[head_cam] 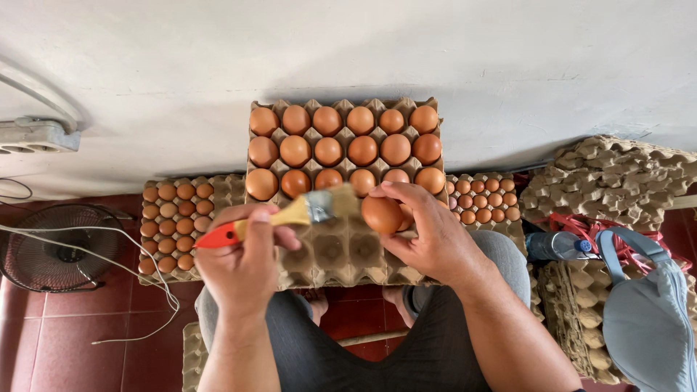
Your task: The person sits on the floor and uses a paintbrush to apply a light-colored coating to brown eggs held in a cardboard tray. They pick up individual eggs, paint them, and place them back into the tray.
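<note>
Brown egg (382,214) in right hand (428,236), one paintbrush (290,215).

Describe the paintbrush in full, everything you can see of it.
The paintbrush is flat, with a pale wooden handle ending in a red-orange tip, a dull metal band, and short tan bristles. It lies almost level, its tip pointing left and slightly down, the bristles to the right. The left hand grips its handle, fingers wrapped around the wood. The bristles reach the brown egg held in the right hand; contact looks likely. It is held above the empty cups of the grey pulp egg tray.
</note>
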